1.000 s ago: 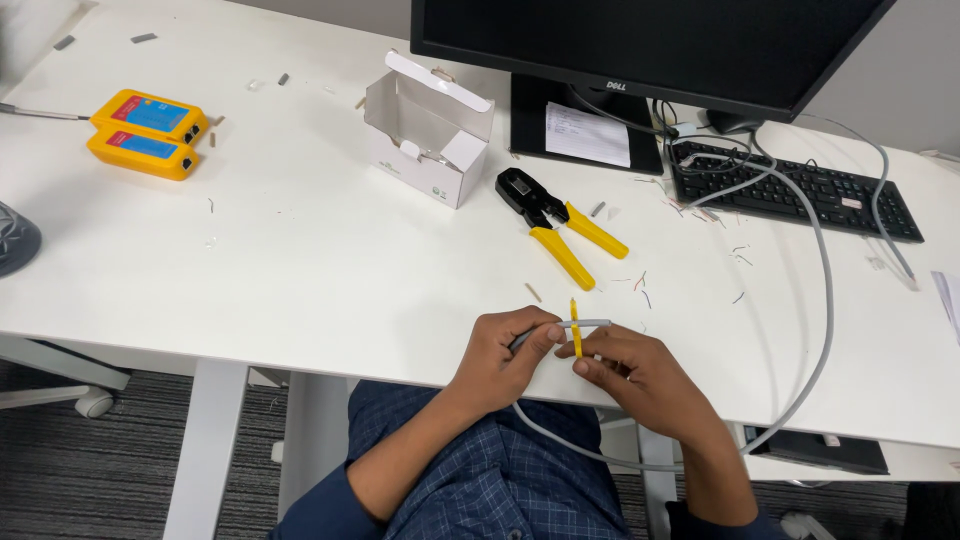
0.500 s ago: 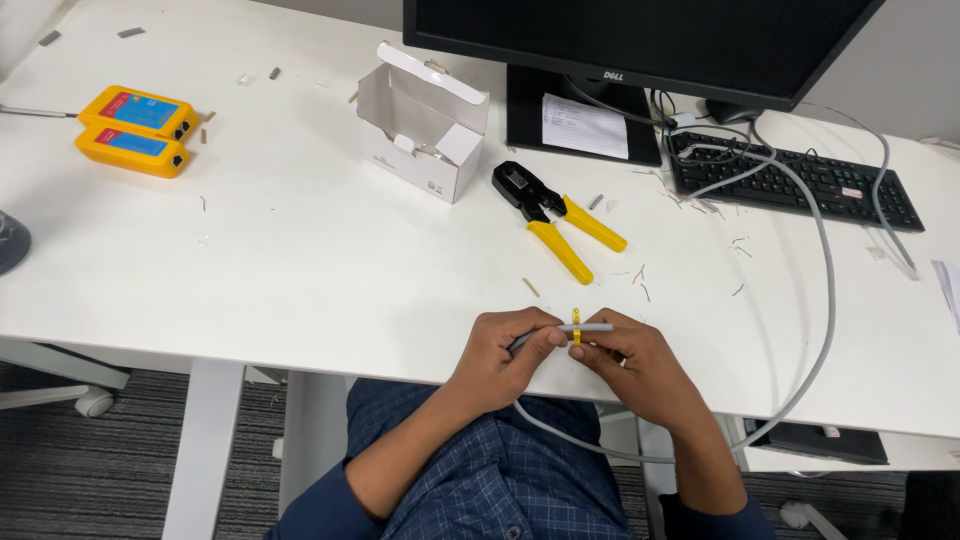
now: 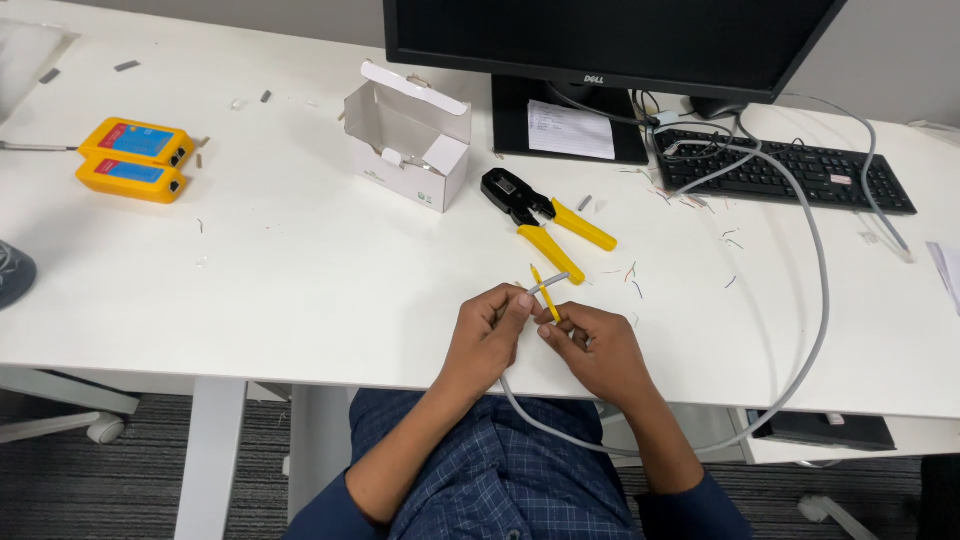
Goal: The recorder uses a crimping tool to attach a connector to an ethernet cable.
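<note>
STAGE: cable-end preparation, judged early; no plug visible on the end | LEFT: left hand [image 3: 487,335] fingers pinched shut on grey cable [image 3: 551,283] end at desk [image 3: 300,270] front edge | RIGHT: right hand [image 3: 598,350] fingers closed on thin yellow tool [image 3: 546,293] crossing cable | PENDING: crimping tool [image 3: 545,222] lies unused at 12 o'clock from hands | DEBRIS: wire scraps [image 3: 632,272] at 1 o'clock.

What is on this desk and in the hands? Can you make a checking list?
Surface: white desk, wire scraps scattered.
Job's things: grey cable end and thin yellow tool, held together.
Clutter: yellow-handled crimping pliers, open white box, two yellow testers.
Grippers: left hand and right hand both pinching.
Cables: grey cable loops off the desk.
Surroundings: monitor, keyboard, grey floor.
</note>
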